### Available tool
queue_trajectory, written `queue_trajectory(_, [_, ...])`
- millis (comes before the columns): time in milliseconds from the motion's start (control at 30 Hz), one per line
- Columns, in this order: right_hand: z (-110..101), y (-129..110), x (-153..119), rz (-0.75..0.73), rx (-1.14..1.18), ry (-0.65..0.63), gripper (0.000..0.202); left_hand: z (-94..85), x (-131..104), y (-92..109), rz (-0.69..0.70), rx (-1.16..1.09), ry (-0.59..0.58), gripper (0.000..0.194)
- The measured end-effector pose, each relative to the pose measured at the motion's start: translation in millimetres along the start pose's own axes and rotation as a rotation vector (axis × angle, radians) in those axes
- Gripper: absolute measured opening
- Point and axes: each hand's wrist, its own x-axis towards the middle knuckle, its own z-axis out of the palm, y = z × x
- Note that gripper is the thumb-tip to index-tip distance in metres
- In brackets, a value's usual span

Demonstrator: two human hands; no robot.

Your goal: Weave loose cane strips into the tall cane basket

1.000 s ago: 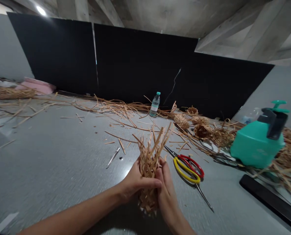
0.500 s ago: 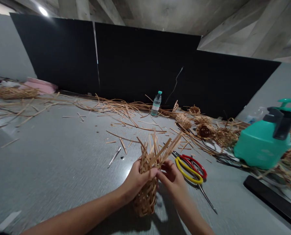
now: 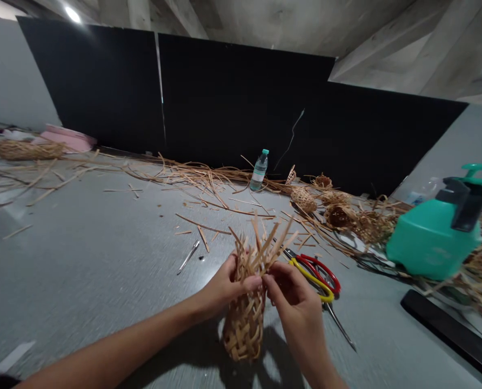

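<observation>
A small woven basket (image 3: 244, 329) of tan strips stands tilted in front of me, with loose strip ends (image 3: 267, 246) fanning out from its top. My left hand (image 3: 228, 283) is wrapped round its upper left side, thumb across the front. At the upper right edge, my right hand (image 3: 293, 289) is closed in a pinch on a strip, thumb against forefinger. The strip between those fingertips is mostly hidden. Scissors with one red and one yellow handle (image 3: 320, 278) lie just beyond my right hand, beside a thin metal pointed tool (image 3: 342, 327).
A pen (image 3: 188, 257) lies left of the basket. Loose strips (image 3: 208, 178) and a water bottle (image 3: 259, 170) are along the black panel (image 3: 241, 102). Several woven baskets (image 3: 303, 200), a green spray bottle (image 3: 431, 237) and a long black object (image 3: 447, 335) are at the right.
My right hand has shifted slightly right and turned its back more toward me, still at the basket's upper edge. The strip ends have moved a little; my left hand keeps its hold.
</observation>
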Motion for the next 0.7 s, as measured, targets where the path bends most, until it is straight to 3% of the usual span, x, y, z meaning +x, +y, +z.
queue_trajectory(233, [-3,-9,5,0.027,0.013,-0.075,0.010,-2.7,5,3,0.061,0.042,-0.074,0.037])
queue_trajectory(367, [-4,-8,4,-0.016,-0.023,-0.073,0.010,-2.1,4,5,0.068,0.066,-0.048,0.035])
queue_trajectory(500, [-5,-3,4,-0.056,-0.076,-0.035,0.011,-2.8,3,8,0.085,0.062,-0.018,0.032])
queue_trajectory(700, [-8,0,10,-0.077,-0.054,0.086,0.029,-4.7,4,13,0.084,0.051,-0.094,0.036])
